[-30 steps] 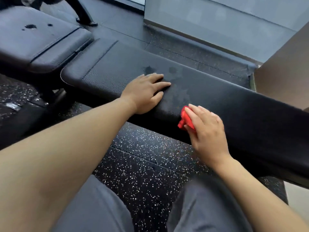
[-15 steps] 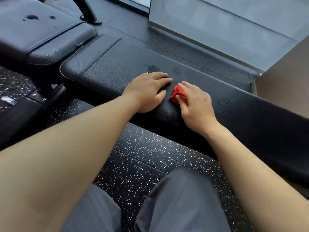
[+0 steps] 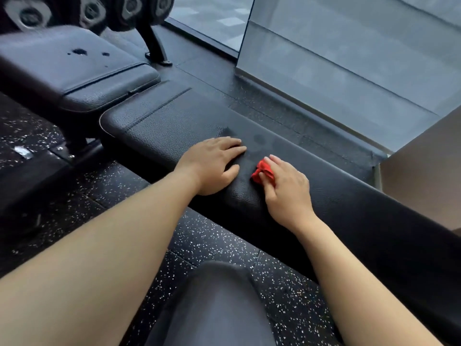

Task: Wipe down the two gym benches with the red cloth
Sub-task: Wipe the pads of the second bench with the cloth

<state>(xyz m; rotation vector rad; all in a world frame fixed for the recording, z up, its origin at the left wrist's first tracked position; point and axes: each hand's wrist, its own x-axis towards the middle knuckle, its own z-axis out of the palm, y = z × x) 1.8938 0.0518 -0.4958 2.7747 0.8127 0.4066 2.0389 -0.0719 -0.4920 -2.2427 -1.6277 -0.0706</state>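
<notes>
A long black padded bench [image 3: 336, 203] runs from centre left to the right edge. My right hand [image 3: 284, 188] presses a bunched red cloth [image 3: 262, 171] onto its top, near the front edge. My left hand [image 3: 214, 161] lies flat on the pad just left of the cloth, fingers spread, holding nothing. Faint damp smears show on the pad beyond my hands. A second black bench [image 3: 74, 68] stands at the upper left, with dark wet spots [image 3: 78, 51] on its surface.
Dumbbells [image 3: 92, 11] sit on a rack behind the second bench, its black leg [image 3: 156, 46] reaching the floor. A glass wall [image 3: 349, 58] stands beyond the near bench. Speckled rubber flooring [image 3: 212, 236] lies below, and my grey trouser leg [image 3: 214, 308] is at the bottom.
My right hand slid the red cloth left along the bench toward my left hand, then eased back slightly right. My left hand stayed flat on the pad. The view tilted up.
</notes>
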